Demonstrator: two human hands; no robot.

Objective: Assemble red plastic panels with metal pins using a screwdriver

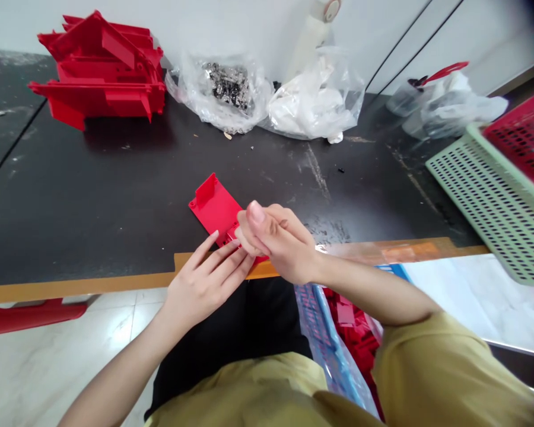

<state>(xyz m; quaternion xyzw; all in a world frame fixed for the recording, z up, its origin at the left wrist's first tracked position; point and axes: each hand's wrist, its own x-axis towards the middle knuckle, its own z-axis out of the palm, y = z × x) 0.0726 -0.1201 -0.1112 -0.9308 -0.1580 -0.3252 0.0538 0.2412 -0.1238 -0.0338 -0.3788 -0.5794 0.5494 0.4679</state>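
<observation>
A flat red moulded-plastic plate (213, 207) with an upright tab at its far end lies on the dark, scuffed desk (115, 196) near its taped edge. The left hand (202, 290) rests loosely spread, its smooth fingers (218, 261) on the plate's near end; the right hand (278, 243) curls shut at the plate's edge, fingers pressed together, the grip partly hidden. Behind sit stacked red mouldings (100, 74) and a clear bag of dark metal bits (226, 89)

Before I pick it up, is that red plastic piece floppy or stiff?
The red plastic piece looks stiff, since its raised end wall holds its shape. It is probably light, being thin moulded plastic. Its flat base might slide on the dark tabletop.
</observation>
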